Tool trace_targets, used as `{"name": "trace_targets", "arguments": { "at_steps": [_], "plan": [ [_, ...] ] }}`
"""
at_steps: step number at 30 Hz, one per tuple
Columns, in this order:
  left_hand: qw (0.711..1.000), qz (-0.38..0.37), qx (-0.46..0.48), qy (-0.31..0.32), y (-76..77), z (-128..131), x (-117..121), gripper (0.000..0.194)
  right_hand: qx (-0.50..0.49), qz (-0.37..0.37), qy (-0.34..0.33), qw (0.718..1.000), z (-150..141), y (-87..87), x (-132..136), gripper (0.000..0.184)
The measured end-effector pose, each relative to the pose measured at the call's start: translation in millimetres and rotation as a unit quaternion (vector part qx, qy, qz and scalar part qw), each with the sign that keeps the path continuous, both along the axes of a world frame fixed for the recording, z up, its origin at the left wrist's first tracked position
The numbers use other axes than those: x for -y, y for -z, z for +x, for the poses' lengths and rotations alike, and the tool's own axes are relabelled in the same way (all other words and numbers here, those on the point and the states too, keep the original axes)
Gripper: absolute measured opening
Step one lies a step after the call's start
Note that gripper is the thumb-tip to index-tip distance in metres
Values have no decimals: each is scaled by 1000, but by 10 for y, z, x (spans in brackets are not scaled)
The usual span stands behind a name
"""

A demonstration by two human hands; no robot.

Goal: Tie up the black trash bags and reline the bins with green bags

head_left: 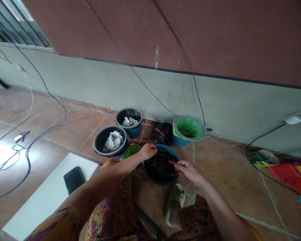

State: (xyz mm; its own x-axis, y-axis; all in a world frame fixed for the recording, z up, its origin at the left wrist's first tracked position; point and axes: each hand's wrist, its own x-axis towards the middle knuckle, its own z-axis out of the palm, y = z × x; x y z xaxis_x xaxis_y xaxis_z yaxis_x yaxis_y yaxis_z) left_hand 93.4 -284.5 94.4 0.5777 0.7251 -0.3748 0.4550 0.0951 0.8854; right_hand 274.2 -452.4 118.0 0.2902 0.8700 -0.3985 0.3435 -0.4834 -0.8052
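A blue bin (pixel 177 154) stands between my feet, with a black plastic bag (pixel 163 169) bunched inside it. At the bin's right side my right hand (pixel 188 171) is closed in a pinch on a pink drawstring (pixel 172 163), part of which loops down over the black bag. My left hand (pixel 147 151) is over the bin's upper left rim, fingers pinched together; what they hold, if anything, is too small to make out. Just behind the bin lies a tied black bag (pixel 162 133) with a pink string on it.
Two bins with crumpled white paper, a near one (pixel 96 142) and a far one (pixel 140 117), stand left. A bin with a green liner (pixel 189 127) is by the wall. A phone (pixel 74 180) lies on a white board (pixel 43 197). Cables (pixel 46 90) cross the left floor.
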Motion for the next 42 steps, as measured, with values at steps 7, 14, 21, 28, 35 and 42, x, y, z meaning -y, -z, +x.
{"name": "trace_targets", "arguments": {
  "at_steps": [7, 14, 21, 28, 35, 42],
  "plan": [
    [996, -78, 39, -30, 51, 153, -115, 11, -99, 69, 32, 992, 187, -315, -362, 41],
    [994, -58, 89, -36, -102, 223, -108, 10, -102, 121, 30, 987, 73, -212, -544, 40],
    [993, -21, 117, 23, -296, 261, -79, 18, -36, 77, 5, 996, 48, 150, -694, 34],
    [979, -30, 184, 78, -353, 288, -22, 16, 126, 77, 27, 989, 31, 158, -635, 52],
    [958, -4, 257, 129, -174, 378, 25, 30, -104, 86, -3, 991, -154, 115, -715, 38],
    [983, 176, -55, 16, 258, 317, 175, 59, -225, 81, 105, 965, 46, 123, -701, 48]
  ]
}}
